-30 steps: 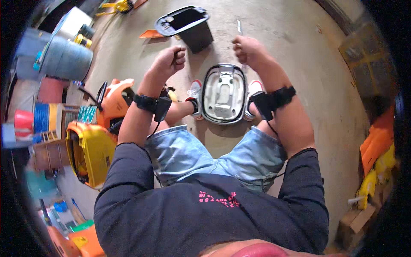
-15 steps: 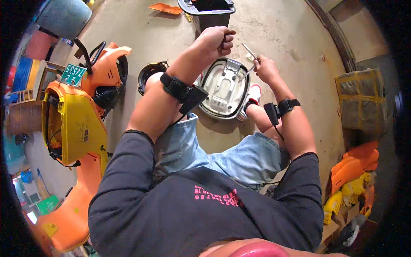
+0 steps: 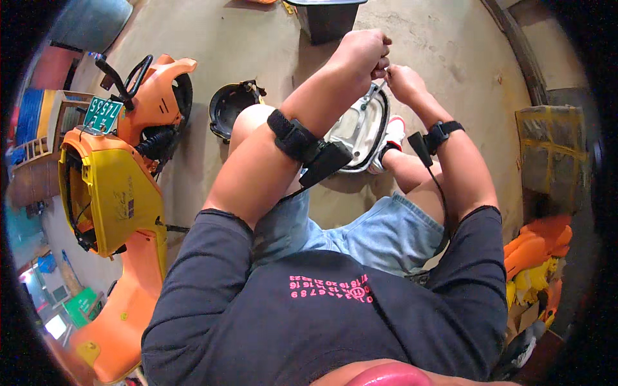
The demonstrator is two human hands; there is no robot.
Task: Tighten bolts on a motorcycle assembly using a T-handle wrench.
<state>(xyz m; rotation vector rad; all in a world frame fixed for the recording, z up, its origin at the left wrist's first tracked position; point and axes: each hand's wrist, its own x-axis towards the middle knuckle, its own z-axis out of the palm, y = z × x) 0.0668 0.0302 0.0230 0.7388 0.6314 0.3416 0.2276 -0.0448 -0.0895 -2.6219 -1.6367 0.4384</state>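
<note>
My left hand (image 3: 368,56) is closed above the white-lined, black-rimmed lid (image 3: 351,138) between my feet; what it holds, if anything, is hidden. Just right of it and lower, my right hand (image 3: 404,83) is closed on a thin metal tool (image 3: 381,85), partly hidden behind the fingers, over the lid's upper end. My left forearm covers much of the lid's left side.
A black bin (image 3: 325,22) stands beyond my hands. A black helmet (image 3: 226,109) lies left of my knee. An orange and yellow scooter body (image 3: 116,199) stands at the left. A taped box (image 3: 550,154) and orange panels (image 3: 531,251) line the right.
My left hand has moved rightward and forward, close to my right hand. The right hand, earlier above the floor, now grips the thin tool. The view has shifted, showing more of the scooter.
</note>
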